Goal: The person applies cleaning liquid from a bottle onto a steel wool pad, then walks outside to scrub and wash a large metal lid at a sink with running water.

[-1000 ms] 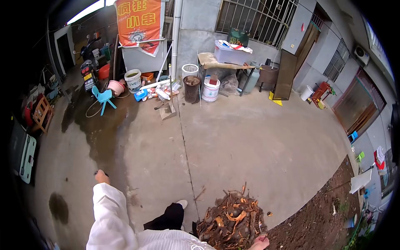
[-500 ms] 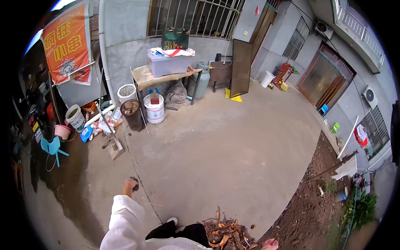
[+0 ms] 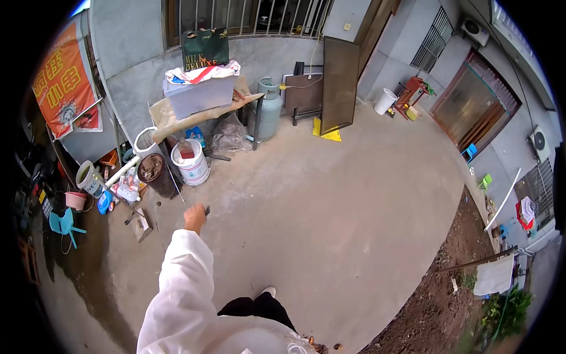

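Observation:
My left hand (image 3: pixel 195 217), at the end of a white sleeve, is closed around a small dark thing that sticks out on its right side. It is held out over the concrete floor, below the brown bin (image 3: pixel 158 174) and the white paint bucket (image 3: pixel 191 163). A dustpan (image 3: pixel 141 225) lies on the floor to the left of the hand. My right hand is out of view. Part of a pile of brown scraps (image 3: pixel 319 347) shows at the bottom edge, beside my dark trousers.
A wooden table (image 3: pixel 206 117) bears a plastic box (image 3: pixel 200 97). To its right stand a gas cylinder (image 3: pixel 269 112) and a dark screen panel (image 3: pixel 340 85). At the left are a blue stool (image 3: pixel 66 224) and a white bucket (image 3: pixel 89 179). Bare soil (image 3: pixel 424 277) borders the concrete at right.
My left hand has moved forward and up towards the bins. My right hand has left the view, and most of the scrap pile has dropped below the bottom edge as the view shifted.

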The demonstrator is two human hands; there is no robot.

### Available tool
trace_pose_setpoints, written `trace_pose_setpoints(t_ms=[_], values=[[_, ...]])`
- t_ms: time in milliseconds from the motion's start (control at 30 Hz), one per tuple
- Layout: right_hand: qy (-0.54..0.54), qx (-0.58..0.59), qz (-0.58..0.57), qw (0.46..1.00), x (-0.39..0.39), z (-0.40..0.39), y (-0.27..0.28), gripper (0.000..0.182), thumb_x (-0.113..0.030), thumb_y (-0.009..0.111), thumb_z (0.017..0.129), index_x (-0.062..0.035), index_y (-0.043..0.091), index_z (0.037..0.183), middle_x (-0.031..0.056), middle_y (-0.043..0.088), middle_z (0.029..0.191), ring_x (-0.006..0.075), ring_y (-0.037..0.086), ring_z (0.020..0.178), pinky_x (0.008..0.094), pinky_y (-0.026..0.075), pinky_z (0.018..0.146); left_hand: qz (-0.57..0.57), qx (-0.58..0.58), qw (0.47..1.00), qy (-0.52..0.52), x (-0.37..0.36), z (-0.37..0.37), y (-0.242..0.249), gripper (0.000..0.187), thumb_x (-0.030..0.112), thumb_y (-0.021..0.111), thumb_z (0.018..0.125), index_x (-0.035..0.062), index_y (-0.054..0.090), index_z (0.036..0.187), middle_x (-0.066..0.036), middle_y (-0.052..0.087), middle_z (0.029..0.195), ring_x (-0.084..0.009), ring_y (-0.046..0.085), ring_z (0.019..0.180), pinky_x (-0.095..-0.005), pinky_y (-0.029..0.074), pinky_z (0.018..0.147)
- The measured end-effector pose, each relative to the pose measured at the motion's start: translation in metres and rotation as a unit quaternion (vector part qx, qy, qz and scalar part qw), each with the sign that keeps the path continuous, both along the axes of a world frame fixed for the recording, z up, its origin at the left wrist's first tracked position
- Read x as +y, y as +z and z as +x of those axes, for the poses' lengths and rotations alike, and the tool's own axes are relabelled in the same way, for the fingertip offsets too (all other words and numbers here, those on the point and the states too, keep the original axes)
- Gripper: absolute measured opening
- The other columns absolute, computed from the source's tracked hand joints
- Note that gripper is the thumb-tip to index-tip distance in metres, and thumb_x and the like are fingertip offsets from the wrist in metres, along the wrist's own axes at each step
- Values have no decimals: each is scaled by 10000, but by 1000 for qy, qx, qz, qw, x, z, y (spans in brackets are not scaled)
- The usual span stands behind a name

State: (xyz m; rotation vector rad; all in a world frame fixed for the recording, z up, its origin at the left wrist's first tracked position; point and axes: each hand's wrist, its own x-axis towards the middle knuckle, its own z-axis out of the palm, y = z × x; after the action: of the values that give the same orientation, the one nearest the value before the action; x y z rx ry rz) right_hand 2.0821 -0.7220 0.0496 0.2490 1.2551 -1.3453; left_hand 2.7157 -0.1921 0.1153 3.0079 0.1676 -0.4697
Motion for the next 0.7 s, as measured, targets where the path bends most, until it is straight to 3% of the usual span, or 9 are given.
trace_pose_setpoints(t_ms=[33,133,200,333,467,500,567,633,700], values=[[7,-2,-12,1000,-36,20,3,160,-215,607,878,-57,624,888,71,609,738,160,578,601,268,507,529,42,0,999,-15,13,2,-13,323,155,594,824,85,649,1135,-177,657,1149,-334,620,1107,-430,507,897],[41,-26,-81,996,-171,80,-2,171,-220,615,880,-50,631,897,72,616,731,153,583,600,260,502,525,-79,42,971,222,42,31,-71,323,146,585,805,58,645,1111,-204,650,1142,-387,601,1109,-448,498,914],[26,-12,-19,999,-185,210,76,130,-198,640,868,-73,658,835,69,649,737,155,615,632,266,513,526,-24,94,975,199,29,34,-37,332,152,585,803,63,642,1118,-201,638,1170,-392,596,1118,-448,497,918],[115,-78,-6,990,-282,357,61,119,-173,667,852,-86,636,777,61,651,706,171,626,642,278,530,542,2,49,972,230,-20,95,-36,339,156,588,798,83,642,1124,-193,624,1202,-382,591,1133,-451,503,909],[124,-91,-9,988,-342,457,85,139,-188,662,858,-78,647,774,62,648,682,173,630,655,285,538,552,3,151,973,173,-96,213,-111,425,196,651,757,107,644,1172,-183,612,1231,-357,594,1139,-446,517,883],[93,-96,23,991,-358,463,90,127,-185,662,852,-74,649,792,60,653,711,181,631,664,292,543,570,3,280,957,80,-128,249,-102,428,181,661,729,115,665,1152,-140,633,1212,-325,609,1120,-431,530,860],[46,-102,57,992,-390,464,97,115,-192,656,845,-81,656,815,56,665,752,195,637,683,306,551,591,25,312,950,-6,-205,315,-149,409,151,648,708,144,687,1115,-101,659,1171,-299,626,1092,-412,544,829],[-7,-49,45,998,-419,461,104,141,-236,656,861,-120,683,785,12,666,696,157,641,659,261,514,538,-46,302,951,-36,-316,362,-96,494,145,659,671,197,666,1161,-89,651,1181,-294,625,1088,-387,540,835],[9,-13,7,1000,-423,463,135,292,-220,551,865,-145,491,590,22,496,570,173,477,494,317,453,485,-100,275,947,-132,-412,421,-102,571,151,665,696,236,611,1259,-76,629,1228,-279,622,1069,-411,534,833]])
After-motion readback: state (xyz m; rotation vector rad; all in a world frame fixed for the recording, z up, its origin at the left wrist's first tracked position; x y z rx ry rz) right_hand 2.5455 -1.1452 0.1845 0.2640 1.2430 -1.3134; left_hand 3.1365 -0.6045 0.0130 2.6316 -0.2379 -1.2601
